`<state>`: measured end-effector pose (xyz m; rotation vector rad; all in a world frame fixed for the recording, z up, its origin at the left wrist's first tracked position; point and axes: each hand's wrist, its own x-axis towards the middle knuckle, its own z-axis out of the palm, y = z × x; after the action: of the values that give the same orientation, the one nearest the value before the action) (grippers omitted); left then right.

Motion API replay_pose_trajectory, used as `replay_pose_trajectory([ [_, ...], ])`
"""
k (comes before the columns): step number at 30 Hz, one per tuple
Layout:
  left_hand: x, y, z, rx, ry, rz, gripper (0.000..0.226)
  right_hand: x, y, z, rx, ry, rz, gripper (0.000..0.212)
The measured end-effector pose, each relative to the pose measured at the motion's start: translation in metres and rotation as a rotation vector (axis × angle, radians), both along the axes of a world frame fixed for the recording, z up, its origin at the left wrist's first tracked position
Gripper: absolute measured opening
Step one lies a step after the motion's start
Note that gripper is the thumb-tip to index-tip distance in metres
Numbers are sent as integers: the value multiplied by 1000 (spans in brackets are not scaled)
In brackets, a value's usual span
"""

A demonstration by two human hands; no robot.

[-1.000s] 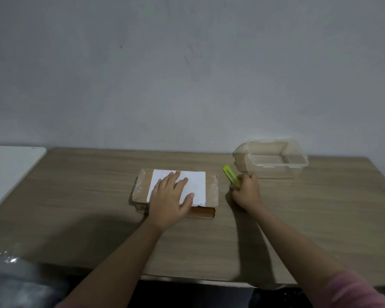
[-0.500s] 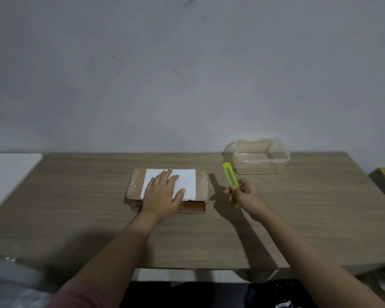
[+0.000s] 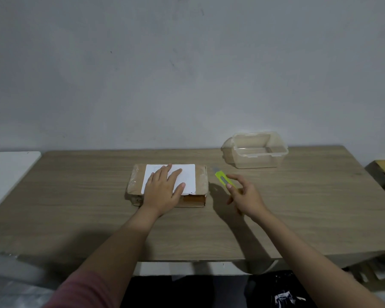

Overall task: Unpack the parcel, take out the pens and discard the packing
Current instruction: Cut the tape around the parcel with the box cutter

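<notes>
The parcel (image 3: pixel 168 185), a brown box wrapped in clear tape with a white label (image 3: pixel 187 177) on top, lies flat near the middle of the wooden table (image 3: pixel 76 207), unopened. The left hand (image 3: pixel 162 192) lies on it with fingers straight and spread, pressing it down as it did 1 second ago. What is new is on the other side: the right hand (image 3: pixel 246 196), which was down at the table beside the parcel gripping the yellow utility knife (image 3: pixel 225 180), has lifted the knife clear and now holds its handle between thumb and fingers, with some fingers loosened and splayed, the grey blade tip pointing at the parcel's right edge. That suggests the cut through the tape is about to start; no pens are in view yet. A clear plastic container (image 3: pixel 257 151) stands behind the knife, well apart.
</notes>
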<state>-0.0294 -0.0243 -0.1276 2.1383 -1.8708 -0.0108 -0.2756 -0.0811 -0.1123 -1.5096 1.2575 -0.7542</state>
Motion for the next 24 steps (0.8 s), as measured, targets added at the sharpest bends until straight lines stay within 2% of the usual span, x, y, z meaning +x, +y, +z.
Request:
replay_pose_trajectory([
  [6,1,0,0,0,-9,-19,65,8,-4,5,-9,75,29,33],
  [24,3,0,-4,-19,-2,-23,67,25,-2,29,-4,250,-31,34],
])
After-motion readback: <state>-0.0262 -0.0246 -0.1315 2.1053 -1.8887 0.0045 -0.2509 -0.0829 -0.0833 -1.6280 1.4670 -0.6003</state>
